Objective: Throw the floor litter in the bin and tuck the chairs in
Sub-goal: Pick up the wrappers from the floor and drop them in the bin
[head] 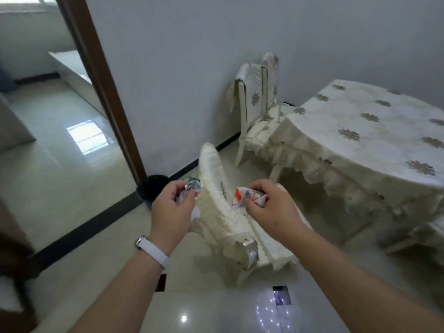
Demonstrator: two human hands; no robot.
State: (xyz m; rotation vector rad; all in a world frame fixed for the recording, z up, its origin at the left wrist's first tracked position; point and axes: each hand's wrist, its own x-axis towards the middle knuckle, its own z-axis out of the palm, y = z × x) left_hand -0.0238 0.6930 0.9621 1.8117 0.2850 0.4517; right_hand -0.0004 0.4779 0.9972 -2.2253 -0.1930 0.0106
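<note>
Tiled floor (72, 188), black bin (153, 187); crumpled litter (241, 195) in left hand (173, 207) and right hand (271, 207) grips

We see the left forearm (125, 284) and the right forearm (348, 272) bare as far as the view shows them, and the left hand (171, 207) and right hand (271, 207) ungloved. Around the left wrist sits a smooth white band (156, 254), snug on the arm, with a small silvery case (140, 241) at its outer side, the face too blurred to read.

floor (72, 188): glossy pale tile | standing on it: black bin (152, 186), near chair (217, 195), far chair (251, 104), cloth-covered table (360, 140)
</note>
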